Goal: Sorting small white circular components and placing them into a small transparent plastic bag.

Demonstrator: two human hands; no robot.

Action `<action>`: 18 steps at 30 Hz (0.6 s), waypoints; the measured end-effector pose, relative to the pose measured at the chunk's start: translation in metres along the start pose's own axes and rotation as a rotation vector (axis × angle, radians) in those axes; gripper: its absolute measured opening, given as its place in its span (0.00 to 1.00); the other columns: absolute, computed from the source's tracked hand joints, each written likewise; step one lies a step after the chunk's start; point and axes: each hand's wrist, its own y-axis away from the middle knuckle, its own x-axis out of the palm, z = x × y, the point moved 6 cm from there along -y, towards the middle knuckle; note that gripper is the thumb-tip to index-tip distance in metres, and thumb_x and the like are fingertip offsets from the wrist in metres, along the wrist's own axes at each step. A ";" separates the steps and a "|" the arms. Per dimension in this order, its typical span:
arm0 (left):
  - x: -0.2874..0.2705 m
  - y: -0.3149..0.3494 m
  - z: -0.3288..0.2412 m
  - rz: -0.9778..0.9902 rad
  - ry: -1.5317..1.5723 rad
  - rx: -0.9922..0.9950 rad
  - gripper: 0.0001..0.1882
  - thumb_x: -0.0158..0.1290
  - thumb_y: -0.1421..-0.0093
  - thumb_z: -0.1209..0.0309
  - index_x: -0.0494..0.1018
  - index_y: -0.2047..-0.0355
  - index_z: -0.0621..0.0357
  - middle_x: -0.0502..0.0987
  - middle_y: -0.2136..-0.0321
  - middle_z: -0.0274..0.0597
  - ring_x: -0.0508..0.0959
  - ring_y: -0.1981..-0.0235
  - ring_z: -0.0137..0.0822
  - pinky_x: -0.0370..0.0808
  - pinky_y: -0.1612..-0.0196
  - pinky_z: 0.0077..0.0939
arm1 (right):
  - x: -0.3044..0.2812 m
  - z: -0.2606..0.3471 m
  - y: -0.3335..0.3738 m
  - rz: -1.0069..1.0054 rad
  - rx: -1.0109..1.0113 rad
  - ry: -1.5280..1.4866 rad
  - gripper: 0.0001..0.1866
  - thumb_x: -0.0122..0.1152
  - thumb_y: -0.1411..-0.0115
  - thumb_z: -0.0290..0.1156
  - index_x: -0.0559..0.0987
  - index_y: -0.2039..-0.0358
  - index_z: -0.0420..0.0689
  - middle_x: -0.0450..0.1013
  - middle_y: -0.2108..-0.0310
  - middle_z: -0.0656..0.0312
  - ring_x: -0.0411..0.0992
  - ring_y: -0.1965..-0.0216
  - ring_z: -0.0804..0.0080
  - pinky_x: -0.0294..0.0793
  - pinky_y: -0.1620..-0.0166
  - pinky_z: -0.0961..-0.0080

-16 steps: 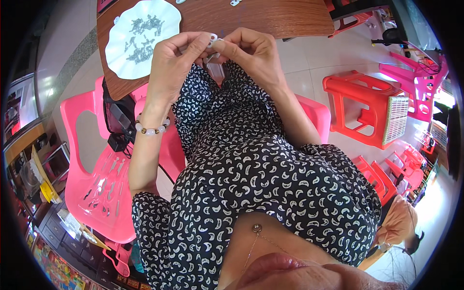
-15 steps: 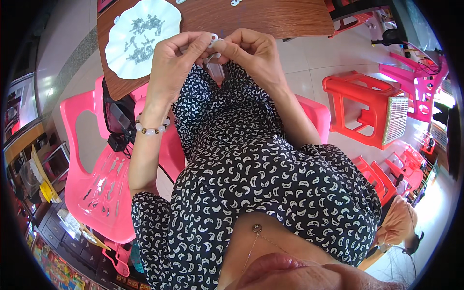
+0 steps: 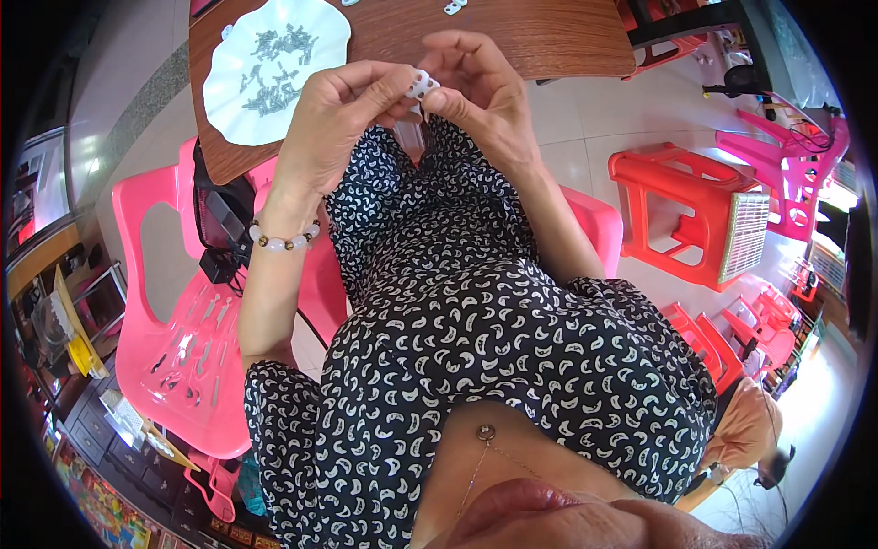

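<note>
My left hand (image 3: 357, 110) is closed, pinching a small white plastic piece with several round holes (image 3: 420, 84) between thumb and fingertips. Close against its right end is the thumb of my right hand (image 3: 485, 96); the other fingers of that hand are raised and apart. Whether the right thumb presses on the piece is hard to tell. Both hands are above my lap, just off the near edge of the brown wooden table (image 3: 512, 37). To their left, a white wavy-edged plate (image 3: 226, 114) bears several small grey metal-looking pins (image 3: 285, 44).
Another small white piece (image 3: 454, 7) lies at the table's far side. A pink chair (image 3: 174, 366) stands at my left, with a black bag (image 3: 219, 215) near it. On the right are a red stool (image 3: 677, 215) and a magenta chair (image 3: 786, 174).
My right fingers have lifted and spread away from the white piece, showing more of it. The piece has moved slightly right and down in my left hand.
</note>
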 end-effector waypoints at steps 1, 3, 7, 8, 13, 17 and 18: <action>0.002 0.001 0.001 0.022 0.043 -0.036 0.14 0.58 0.38 0.64 0.79 0.61 0.65 0.80 0.71 0.36 0.76 0.72 0.22 0.73 0.65 0.16 | 0.002 0.003 0.000 -0.005 -0.026 -0.020 0.14 0.66 0.42 0.34 0.80 0.57 0.41 0.75 0.59 0.60 0.74 0.60 0.79 0.74 0.57 0.83; -0.001 -0.001 0.007 0.057 0.097 -0.046 0.14 0.58 0.38 0.64 0.79 0.62 0.65 0.80 0.72 0.36 0.75 0.72 0.22 0.73 0.66 0.16 | 0.003 0.004 -0.002 0.095 -0.080 0.048 0.16 0.66 0.42 0.35 0.80 0.54 0.43 0.75 0.58 0.60 0.73 0.58 0.78 0.73 0.56 0.81; 0.001 0.000 0.011 0.070 0.207 -0.086 0.16 0.57 0.38 0.61 0.79 0.63 0.65 0.79 0.72 0.35 0.75 0.73 0.22 0.73 0.68 0.16 | 0.003 0.003 -0.005 0.226 -0.222 0.193 0.20 0.64 0.41 0.39 0.79 0.50 0.44 0.73 0.56 0.60 0.70 0.55 0.74 0.71 0.52 0.77; 0.000 0.001 0.011 0.069 0.207 -0.085 0.16 0.57 0.38 0.61 0.79 0.63 0.65 0.79 0.72 0.35 0.75 0.73 0.22 0.73 0.68 0.16 | 0.003 0.002 -0.004 0.227 -0.222 0.193 0.20 0.64 0.41 0.39 0.79 0.50 0.44 0.73 0.56 0.60 0.70 0.55 0.74 0.71 0.52 0.77; 0.005 0.005 0.012 0.112 0.280 -0.123 0.17 0.57 0.38 0.60 0.79 0.63 0.66 0.79 0.72 0.37 0.75 0.73 0.22 0.73 0.67 0.16 | 0.003 -0.002 0.000 0.181 -0.196 0.033 0.19 0.63 0.40 0.39 0.80 0.52 0.42 0.74 0.56 0.59 0.70 0.55 0.74 0.70 0.50 0.76; 0.005 0.006 0.012 0.124 0.292 -0.123 0.17 0.57 0.38 0.60 0.79 0.62 0.66 0.79 0.72 0.37 0.75 0.73 0.23 0.73 0.68 0.15 | 0.002 -0.004 0.000 0.192 -0.223 0.072 0.19 0.64 0.41 0.39 0.80 0.52 0.42 0.73 0.56 0.59 0.71 0.55 0.74 0.71 0.53 0.78; 0.004 0.007 0.012 0.120 0.276 -0.119 0.17 0.57 0.39 0.61 0.79 0.63 0.66 0.79 0.72 0.37 0.75 0.73 0.23 0.73 0.68 0.15 | 0.002 -0.005 0.001 0.188 -0.211 0.068 0.19 0.64 0.40 0.38 0.80 0.52 0.43 0.73 0.56 0.60 0.71 0.57 0.75 0.71 0.54 0.79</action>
